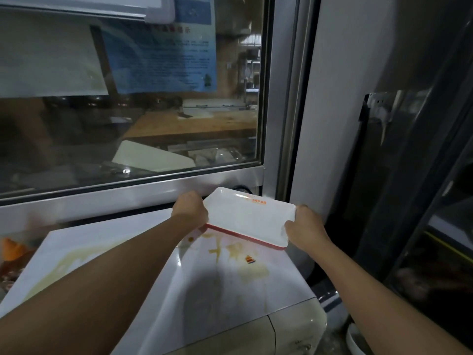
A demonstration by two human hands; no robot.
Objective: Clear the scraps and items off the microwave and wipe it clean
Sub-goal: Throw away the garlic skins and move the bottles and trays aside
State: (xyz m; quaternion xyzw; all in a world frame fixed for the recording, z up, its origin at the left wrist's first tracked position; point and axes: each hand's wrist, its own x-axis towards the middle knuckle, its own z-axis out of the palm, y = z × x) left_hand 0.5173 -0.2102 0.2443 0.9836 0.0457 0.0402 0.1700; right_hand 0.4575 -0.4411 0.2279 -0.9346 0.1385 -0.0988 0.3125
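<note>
Tray (249, 216), white with a red underside, is sitting at about one o'clock from the middle of the microwave (217, 285), over its far right corner, and both hands are gripping it. The left hand (190, 210) is closing its fingers round the tray's left short end, at nine o'clock of the tray; the right hand (303, 228) is curling its fingers over the near right corner, at about four o'clock. The tray's long axis is running from ten o'clock to four o'clock, so the two hands are taking it roughly end to end and neither is reaching further than the other by much. Whether it is resting on the top or just clear of it I cannot tell; the near red edge is looking slightly raised.

Under and before the tray the white top is showing yellowish sauce smears (231, 252) and a small orange and red scrap (250, 259) at six o'clock of the tray. Behind, at twelve o'clock, a glass window (133, 98) in a steel frame is standing close to the tray's far edge, so I am judging that the lift needs to come toward the person, away from the glass
</note>
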